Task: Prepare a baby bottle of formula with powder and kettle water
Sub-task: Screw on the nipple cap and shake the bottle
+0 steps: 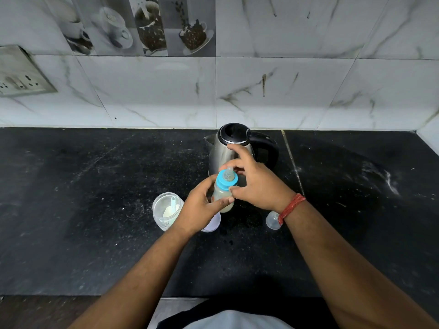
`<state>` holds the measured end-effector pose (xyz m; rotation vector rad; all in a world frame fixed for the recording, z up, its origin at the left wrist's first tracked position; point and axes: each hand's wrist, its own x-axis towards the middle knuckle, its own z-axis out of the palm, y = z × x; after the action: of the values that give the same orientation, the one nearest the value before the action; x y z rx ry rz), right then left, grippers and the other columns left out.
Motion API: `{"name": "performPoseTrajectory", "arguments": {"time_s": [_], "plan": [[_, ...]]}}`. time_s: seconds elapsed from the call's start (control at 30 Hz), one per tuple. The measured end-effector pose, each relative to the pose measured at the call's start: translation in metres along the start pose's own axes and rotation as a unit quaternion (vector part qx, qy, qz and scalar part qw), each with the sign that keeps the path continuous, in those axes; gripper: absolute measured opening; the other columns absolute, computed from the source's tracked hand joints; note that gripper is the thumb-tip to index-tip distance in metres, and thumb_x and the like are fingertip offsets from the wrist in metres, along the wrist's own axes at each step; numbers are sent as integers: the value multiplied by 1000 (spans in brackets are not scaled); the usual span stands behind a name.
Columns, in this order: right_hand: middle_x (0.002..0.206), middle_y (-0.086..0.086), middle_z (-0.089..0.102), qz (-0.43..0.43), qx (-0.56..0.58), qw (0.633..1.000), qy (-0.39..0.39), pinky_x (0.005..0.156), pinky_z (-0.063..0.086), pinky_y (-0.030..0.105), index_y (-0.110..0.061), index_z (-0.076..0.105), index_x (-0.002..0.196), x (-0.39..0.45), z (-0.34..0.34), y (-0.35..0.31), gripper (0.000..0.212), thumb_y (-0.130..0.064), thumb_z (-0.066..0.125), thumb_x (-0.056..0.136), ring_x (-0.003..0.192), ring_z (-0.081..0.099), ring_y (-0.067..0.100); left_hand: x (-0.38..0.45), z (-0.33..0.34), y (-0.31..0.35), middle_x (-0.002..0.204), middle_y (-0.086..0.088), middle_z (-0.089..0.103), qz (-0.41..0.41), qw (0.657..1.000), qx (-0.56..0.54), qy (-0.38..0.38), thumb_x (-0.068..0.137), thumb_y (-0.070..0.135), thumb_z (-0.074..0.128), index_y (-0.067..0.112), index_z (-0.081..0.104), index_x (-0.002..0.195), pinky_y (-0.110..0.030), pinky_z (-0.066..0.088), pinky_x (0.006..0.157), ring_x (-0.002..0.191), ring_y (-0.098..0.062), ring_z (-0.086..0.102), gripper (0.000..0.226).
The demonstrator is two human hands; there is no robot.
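Observation:
A small baby bottle (pixel 223 194) with milky liquid inside is held above the black counter (pixel 95 186). My left hand (pixel 202 207) wraps around its body. My right hand (pixel 256 184) has its fingertips on the blue screw ring (pixel 225 180), which carries a clear teat. Right behind the bottle stands a steel kettle (pixel 222 148) with a black lid and handle, lid down. Left of my left hand is an open clear jar (pixel 166 211) with white powder and a pale scoop in it.
A clear bottle cap (pixel 273 220) lies on the counter under my right wrist. A white lid (pixel 211 224) peeks out below my left hand. A marble-tile wall rises behind the kettle, with a socket plate (pixel 21 74) at the far left. Powder smears mark the counter at right.

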<state>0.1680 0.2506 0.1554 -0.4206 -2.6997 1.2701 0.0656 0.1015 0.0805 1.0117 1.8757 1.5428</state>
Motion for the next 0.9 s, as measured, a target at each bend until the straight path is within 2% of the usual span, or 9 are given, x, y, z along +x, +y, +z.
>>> {"name": "performPoseTrajectory", "arguments": {"time_s": [0.13,0.27,0.43,0.53,0.6,0.7,0.77,0.83,0.9], "plan": [[127,-11,64,-5,10,1000,23,108,45,26,-34,20,153,-2,4,1,96,-4,73,78,119,60,8,-2,-1,1,124,7,70,8,1000,-3,12,86,14,82,37,59,128,-35,54,102,116,-11,66,53],[129,-8,64,-11,6,1000,6,108,42,22,-33,17,155,-2,3,3,95,-6,73,82,121,59,10,-3,-4,0,124,9,69,7,1000,3,12,86,20,83,36,60,130,-44,54,104,118,-15,66,52],[120,-9,63,-16,-21,999,29,103,46,22,-33,17,156,-2,4,2,100,-12,80,80,111,60,6,-2,-3,1,125,9,69,7,1000,11,18,82,27,83,31,61,132,-48,53,104,119,-15,65,55],[107,-9,58,-4,-47,994,95,94,51,28,-32,22,153,-3,15,-2,99,-26,85,77,97,56,4,-2,-2,0,125,7,69,8,1000,9,23,84,19,83,26,62,133,-47,53,103,117,-15,65,53],[115,-3,59,-3,-86,986,144,92,49,30,-26,26,152,-5,24,-5,99,-40,86,75,104,56,12,-1,-1,1,123,6,70,7,1000,3,19,85,15,81,24,62,133,-48,53,102,116,-15,66,52],[121,2,61,16,-141,977,158,93,49,33,-22,27,152,-8,23,-7,102,-52,84,72,114,55,18,0,-2,3,122,6,71,5,1000,-11,19,84,17,79,28,63,132,-49,54,103,115,-16,67,52],[122,-1,61,15,-82,988,131,101,48,35,-24,25,153,-8,15,-3,100,-43,85,75,116,54,13,0,-4,4,124,6,71,5,1000,-12,26,82,21,79,35,62,130,-47,54,104,116,-15,67,53],[137,-5,59,-4,10,997,74,114,41,37,-25,21,156,-7,8,5,94,-24,81,83,129,51,8,2,-6,4,126,7,70,5,1000,-12,28,81,25,81,39,61,129,-47,53,105,118,-15,67,54],[144,-10,57,-23,67,997,34,119,35,35,-26,21,157,-5,4,12,90,-9,75,88,137,47,5,3,-7,4,127,7,70,6,1000,-10,27,82,26,83,38,61,131,-48,53,106,120,-15,66,54]]}}
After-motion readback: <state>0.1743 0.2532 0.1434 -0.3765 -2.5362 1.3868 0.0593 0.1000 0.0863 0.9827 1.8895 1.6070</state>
